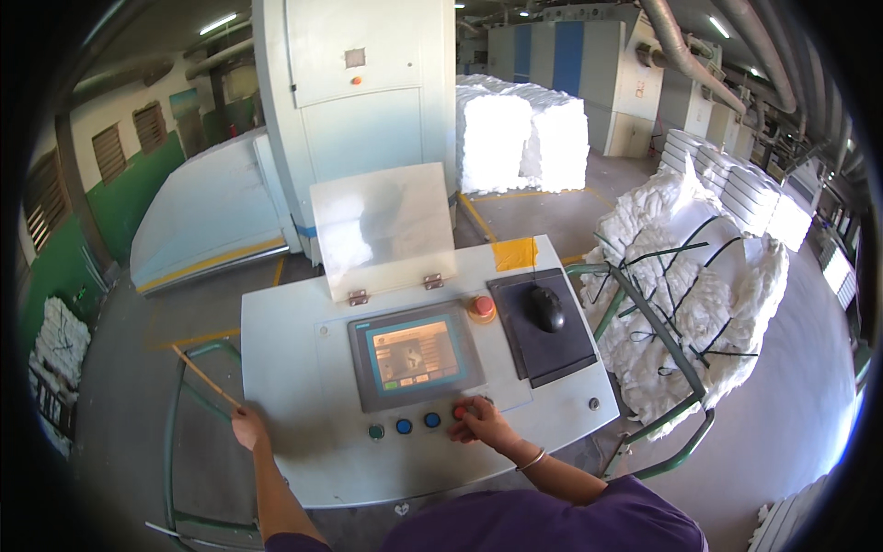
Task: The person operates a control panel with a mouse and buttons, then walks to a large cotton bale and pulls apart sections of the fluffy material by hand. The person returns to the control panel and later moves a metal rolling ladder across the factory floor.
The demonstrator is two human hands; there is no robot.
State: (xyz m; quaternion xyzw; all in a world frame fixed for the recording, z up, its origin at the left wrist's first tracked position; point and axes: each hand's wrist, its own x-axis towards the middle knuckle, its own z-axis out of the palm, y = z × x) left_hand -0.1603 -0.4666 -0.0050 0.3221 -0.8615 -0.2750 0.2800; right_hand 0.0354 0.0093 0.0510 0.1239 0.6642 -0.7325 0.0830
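Note:
My left hand (pixel 246 429) is closed around the lower end of a thin wooden stick (pixel 206 376), which slants up and away to the left beside the console. On the pale grey control console (pixel 294 368), my right hand (pixel 487 426) has its thumb and fingertips gathered at a red button (pixel 459 413), partly covering it. A green button (pixel 376 431) and two blue buttons, one of them here (pixel 404 427), sit in the same row. Above them is a lit touchscreen (pixel 414 356). A red emergency stop button (pixel 482 308) stands at the screen's upper right.
A raised clear cover (pixel 384 230) is hinged behind the screen. A black mouse (pixel 546 309) rests on a dark pad (pixel 543 354). Green metal rails (pixel 170 442) flank the console. Beyond the right rail lies a loose white fibre bale (pixel 681 294) with dark straps. A tall machine cabinet (pixel 359 120) rises ahead.

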